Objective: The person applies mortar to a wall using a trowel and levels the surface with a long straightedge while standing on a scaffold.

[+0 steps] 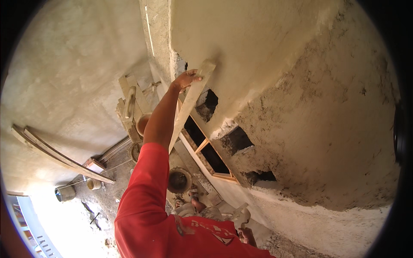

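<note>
My left hand (pixel 188 80), arm stretched far forward, is closed round the edge of a long, flat wooden straightedge (pixel 189 102). The board slants along the plastered wall (pixel 258 47), its upper end close to the surface; my sleeve hides its lower end. Low down, beside my red shirt, my right hand (pixel 247 236) shows only in part, with curled fingers. Just above it is a mortar-smeared trowel (pixel 243 215), which it seems to grip; the shirt covers part of the hold.
Ragged openings (pixel 237 139) break the wall beside a wood-framed opening (pixel 214 159). A mortar basin (pixel 179 180) stands near my feet. Boards carry a wooden float (pixel 130 102) and a bucket (pixel 144 123). Curved planks (pixel 60 155) lean at the left; another bucket (pixel 65 193) stands beyond.
</note>
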`<action>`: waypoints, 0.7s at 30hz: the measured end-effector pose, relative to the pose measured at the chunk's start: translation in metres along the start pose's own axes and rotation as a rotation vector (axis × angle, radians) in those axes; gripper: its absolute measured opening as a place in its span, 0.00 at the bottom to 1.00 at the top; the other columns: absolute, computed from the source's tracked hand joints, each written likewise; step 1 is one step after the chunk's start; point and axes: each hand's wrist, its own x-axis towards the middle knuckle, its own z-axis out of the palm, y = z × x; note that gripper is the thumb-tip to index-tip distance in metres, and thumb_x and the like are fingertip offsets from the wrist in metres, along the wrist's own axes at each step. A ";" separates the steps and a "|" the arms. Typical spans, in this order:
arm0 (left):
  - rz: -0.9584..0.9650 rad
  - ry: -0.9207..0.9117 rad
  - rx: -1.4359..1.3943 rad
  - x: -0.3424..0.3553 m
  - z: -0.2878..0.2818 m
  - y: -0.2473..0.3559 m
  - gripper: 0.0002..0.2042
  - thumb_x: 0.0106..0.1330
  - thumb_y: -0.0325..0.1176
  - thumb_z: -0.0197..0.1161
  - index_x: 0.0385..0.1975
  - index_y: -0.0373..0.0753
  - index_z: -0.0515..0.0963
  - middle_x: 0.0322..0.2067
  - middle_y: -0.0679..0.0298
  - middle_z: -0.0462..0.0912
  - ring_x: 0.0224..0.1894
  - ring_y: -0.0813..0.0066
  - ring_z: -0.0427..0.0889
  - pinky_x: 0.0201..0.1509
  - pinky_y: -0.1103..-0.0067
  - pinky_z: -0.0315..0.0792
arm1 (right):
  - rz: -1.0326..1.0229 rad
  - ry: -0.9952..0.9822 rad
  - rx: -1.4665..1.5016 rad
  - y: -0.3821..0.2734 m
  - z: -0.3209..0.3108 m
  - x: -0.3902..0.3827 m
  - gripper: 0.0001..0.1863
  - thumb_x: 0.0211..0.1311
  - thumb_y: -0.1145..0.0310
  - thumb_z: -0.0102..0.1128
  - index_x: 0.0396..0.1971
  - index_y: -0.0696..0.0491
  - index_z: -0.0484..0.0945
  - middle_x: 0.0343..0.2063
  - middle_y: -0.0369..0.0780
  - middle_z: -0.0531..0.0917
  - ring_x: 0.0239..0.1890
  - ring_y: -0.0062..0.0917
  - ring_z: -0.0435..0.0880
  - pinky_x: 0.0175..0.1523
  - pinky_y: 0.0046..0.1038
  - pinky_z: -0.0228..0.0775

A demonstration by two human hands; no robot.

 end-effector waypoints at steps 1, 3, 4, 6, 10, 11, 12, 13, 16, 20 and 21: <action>0.006 -0.007 -0.004 0.003 -0.002 -0.003 0.30 0.60 0.39 0.71 0.62 0.43 0.69 0.54 0.64 0.78 0.57 0.68 0.75 0.63 0.64 0.67 | 0.000 0.001 -0.041 0.005 0.001 -0.003 0.11 0.60 0.71 0.62 0.22 0.58 0.72 0.12 0.42 0.73 0.11 0.29 0.73 0.17 0.35 0.66; -0.006 -0.088 -0.101 0.011 -0.004 -0.009 0.31 0.59 0.41 0.72 0.62 0.44 0.69 0.55 0.65 0.77 0.58 0.67 0.74 0.64 0.63 0.65 | -0.003 0.011 -0.077 0.010 0.003 -0.004 0.11 0.59 0.71 0.63 0.21 0.58 0.72 0.11 0.41 0.73 0.10 0.30 0.72 0.17 0.35 0.66; 0.001 -0.075 -0.096 0.015 -0.016 -0.016 0.31 0.59 0.41 0.72 0.62 0.44 0.69 0.55 0.65 0.77 0.58 0.67 0.74 0.64 0.63 0.65 | -0.010 0.010 -0.111 0.008 0.007 -0.010 0.11 0.58 0.72 0.64 0.21 0.58 0.72 0.11 0.41 0.73 0.10 0.30 0.73 0.16 0.35 0.66; -0.022 -0.131 -0.140 0.025 -0.036 -0.024 0.37 0.55 0.48 0.74 0.65 0.49 0.67 0.66 0.64 0.67 0.73 0.60 0.51 0.71 0.49 0.37 | -0.029 0.005 -0.150 0.001 0.011 -0.013 0.11 0.58 0.72 0.64 0.22 0.59 0.72 0.11 0.41 0.73 0.10 0.30 0.73 0.16 0.36 0.67; -0.054 -0.168 -0.149 0.034 -0.014 -0.027 0.35 0.56 0.46 0.74 0.64 0.46 0.69 0.65 0.64 0.69 0.72 0.63 0.54 0.72 0.53 0.42 | -0.012 -0.017 -0.095 -0.001 0.004 -0.008 0.11 0.57 0.72 0.65 0.23 0.59 0.72 0.11 0.41 0.73 0.10 0.30 0.73 0.16 0.35 0.67; -0.006 -0.286 -0.232 0.034 -0.011 -0.027 0.34 0.56 0.45 0.74 0.63 0.44 0.69 0.64 0.64 0.70 0.71 0.65 0.54 0.72 0.58 0.45 | -0.014 -0.025 -0.086 -0.002 0.002 -0.006 0.11 0.57 0.72 0.65 0.23 0.59 0.72 0.12 0.41 0.73 0.11 0.30 0.73 0.16 0.35 0.67; 0.042 -0.404 -0.314 0.035 -0.008 -0.026 0.33 0.57 0.43 0.74 0.62 0.42 0.70 0.63 0.65 0.70 0.71 0.68 0.55 0.72 0.62 0.47 | -0.016 -0.032 -0.076 -0.003 0.000 -0.003 0.10 0.57 0.72 0.65 0.24 0.59 0.72 0.12 0.41 0.73 0.11 0.30 0.74 0.16 0.35 0.67; 0.046 -0.404 -0.314 0.033 -0.008 -0.026 0.33 0.57 0.43 0.74 0.62 0.42 0.70 0.63 0.65 0.70 0.71 0.68 0.55 0.72 0.62 0.47 | -0.017 -0.043 -0.070 -0.003 0.000 -0.003 0.10 0.57 0.71 0.65 0.24 0.59 0.73 0.12 0.41 0.73 0.11 0.30 0.74 0.16 0.35 0.67; 0.030 -0.393 -0.346 0.034 -0.004 -0.024 0.30 0.59 0.40 0.72 0.61 0.39 0.71 0.61 0.68 0.73 0.67 0.73 0.59 0.70 0.71 0.52 | -0.029 -0.076 -0.051 -0.008 -0.004 0.006 0.10 0.57 0.71 0.66 0.25 0.59 0.73 0.12 0.41 0.74 0.11 0.30 0.74 0.16 0.35 0.67; 0.027 -0.312 -0.301 0.037 0.000 -0.025 0.29 0.59 0.39 0.72 0.61 0.39 0.72 0.57 0.69 0.76 0.63 0.74 0.65 0.68 0.74 0.56 | -0.030 -0.098 -0.041 -0.012 -0.005 0.012 0.11 0.56 0.71 0.66 0.27 0.60 0.73 0.13 0.41 0.74 0.11 0.30 0.74 0.16 0.35 0.68; 0.026 -0.316 -0.284 0.036 0.000 -0.025 0.29 0.59 0.39 0.72 0.61 0.39 0.71 0.57 0.70 0.77 0.62 0.74 0.67 0.67 0.75 0.57 | -0.021 -0.089 -0.053 -0.013 -0.006 0.014 0.11 0.56 0.71 0.66 0.28 0.60 0.73 0.13 0.41 0.74 0.12 0.30 0.75 0.16 0.35 0.68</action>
